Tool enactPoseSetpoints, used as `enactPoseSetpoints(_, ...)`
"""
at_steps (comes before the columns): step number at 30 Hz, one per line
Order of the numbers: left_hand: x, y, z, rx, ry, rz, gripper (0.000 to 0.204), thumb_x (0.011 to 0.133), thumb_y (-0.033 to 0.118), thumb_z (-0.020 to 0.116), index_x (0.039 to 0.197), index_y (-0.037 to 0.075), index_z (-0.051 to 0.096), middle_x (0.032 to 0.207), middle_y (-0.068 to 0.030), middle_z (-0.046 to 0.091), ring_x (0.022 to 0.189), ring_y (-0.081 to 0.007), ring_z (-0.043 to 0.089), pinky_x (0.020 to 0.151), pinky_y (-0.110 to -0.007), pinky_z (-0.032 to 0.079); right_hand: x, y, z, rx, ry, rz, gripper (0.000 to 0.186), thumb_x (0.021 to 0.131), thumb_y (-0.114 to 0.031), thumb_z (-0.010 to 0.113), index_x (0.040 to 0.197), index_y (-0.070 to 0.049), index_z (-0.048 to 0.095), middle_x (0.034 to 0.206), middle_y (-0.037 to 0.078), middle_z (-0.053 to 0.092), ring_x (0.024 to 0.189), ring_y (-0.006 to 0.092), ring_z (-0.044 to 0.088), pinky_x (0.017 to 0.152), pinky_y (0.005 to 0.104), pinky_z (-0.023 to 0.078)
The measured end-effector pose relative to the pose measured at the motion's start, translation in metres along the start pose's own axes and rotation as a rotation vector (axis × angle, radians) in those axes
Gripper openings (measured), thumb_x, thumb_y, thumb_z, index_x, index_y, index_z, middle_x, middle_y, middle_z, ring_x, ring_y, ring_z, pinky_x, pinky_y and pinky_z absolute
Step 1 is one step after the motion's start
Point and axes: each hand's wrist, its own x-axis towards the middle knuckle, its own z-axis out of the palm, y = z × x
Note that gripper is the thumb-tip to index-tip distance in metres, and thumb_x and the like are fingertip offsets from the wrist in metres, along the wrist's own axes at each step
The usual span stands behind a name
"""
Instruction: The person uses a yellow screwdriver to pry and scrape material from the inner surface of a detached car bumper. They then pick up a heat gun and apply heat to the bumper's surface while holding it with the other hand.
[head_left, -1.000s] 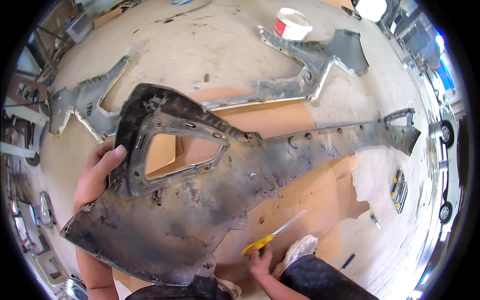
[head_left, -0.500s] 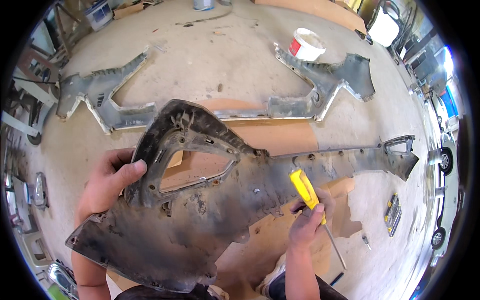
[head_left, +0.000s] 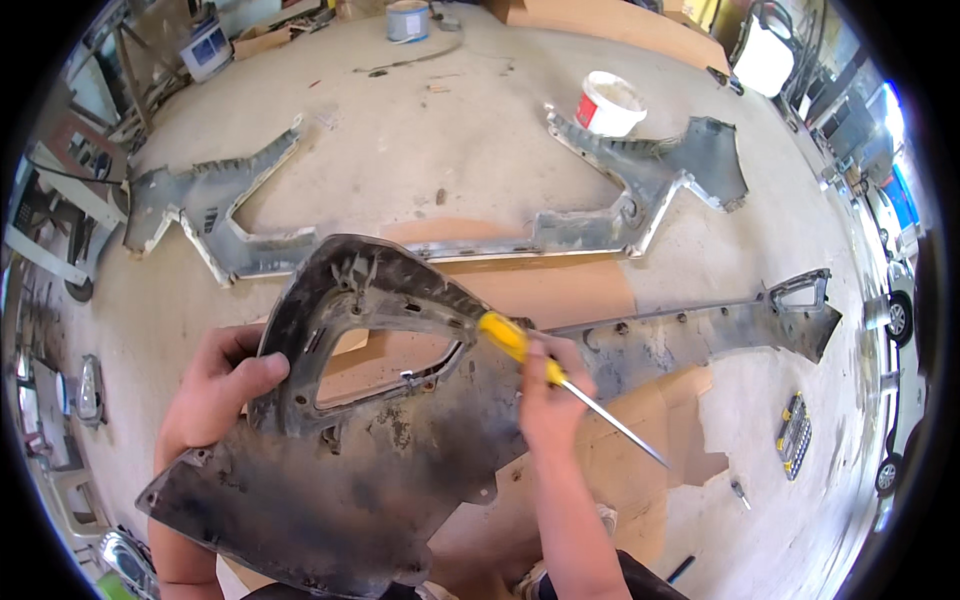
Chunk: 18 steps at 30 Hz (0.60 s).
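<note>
A large, dirty dark plastic car bumper cover (head_left: 340,500) is tilted up in front of me, its inner side showing an angular opening on the left. My left hand (head_left: 215,390) is closed round the outer edge beside that opening, thumb on top. In my right hand (head_left: 556,400) is a screwdriver (head_left: 503,337) with a yellow handle. The handle's butt end points up-left at the cover, near the right corner of the opening. Its metal shaft points down-right, away from the cover. Whether the butt touches the plastic I cannot tell.
Beyond lies another grey bumper cover (head_left: 255,262) on the floor. Cardboard (head_left: 640,440) is spread beneath the work. A white bucket (head_left: 612,108) stands behind. To the right are a socket set (head_left: 795,437), a small tool (head_left: 740,494) and a black stick-like object (head_left: 681,570).
My right hand has moved up and left with the screwdriver, bringing its handle near the opening's right corner. The top of the held cover sits slightly lower in view; the left hand keeps its grip.
</note>
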Motion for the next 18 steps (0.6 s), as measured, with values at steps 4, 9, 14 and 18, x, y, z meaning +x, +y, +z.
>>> enactPoseSetpoints(4, -0.003, -0.001, 0.003, 0.025, -0.034, -0.031, 0.046, 0.079, 0.022, 0.069, 0.112, -0.009, 0.06, 0.1, -0.0092, 0.063, 0.093, -0.0151, 0.057, 0.084, -0.029, 0.045, -0.023, -0.026, -0.037, 0.06, 0.312, 0.142, 0.024, 0.09, -0.018, 0.05, 0.097, 0.001, 0.062, 0.076, 0.009, 0.059, 0.058, 0.0161, 0.055, 0.055, 0.0246, 0.045)
enactPoseSetpoints(9, -0.002, -0.002, 0.0, -0.013, -0.138, 0.008, 0.047, 0.078, 0.023, 0.069, 0.113, -0.008, 0.06, 0.1, -0.0089, 0.064, 0.091, -0.0144, 0.057, 0.084, -0.029, 0.044, -0.038, -0.05, -0.046, 0.195, 0.273, -0.038, 0.027, 0.088, -0.021, 0.052, 0.096, 0.004, 0.06, 0.078, 0.009, 0.058, 0.062, 0.014, 0.053, 0.055, 0.023, 0.043)
enactPoseSetpoints(14, 0.0, -0.002, -0.001, 0.054, -0.088, -0.012, 0.043, 0.08, 0.02, 0.068, 0.112, -0.007, 0.061, 0.098, -0.0076, 0.064, 0.089, -0.0133, 0.056, 0.082, -0.027, 0.044, -0.031, -0.051, -0.029, 0.225, 0.142, 0.117, 0.023, 0.085, -0.02, 0.06, 0.093, 0.002, 0.061, 0.079, 0.007, 0.059, 0.064, 0.0132, 0.052, 0.059, 0.024, 0.042)
enactPoseSetpoints(18, 0.012, -0.017, -0.006, 0.056, -0.168, 0.007, 0.031, 0.082, 0.024, 0.069, 0.097, -0.003, 0.062, 0.085, -0.0004, 0.058, 0.079, -0.0077, 0.05, 0.072, -0.023, 0.041, -0.036, -0.057, -0.026, 0.174, 0.122, 0.09, 0.019, 0.084, -0.016, 0.062, 0.092, 0.0, 0.061, 0.078, 0.008, 0.06, 0.064, 0.0135, 0.053, 0.059, 0.0246, 0.043)
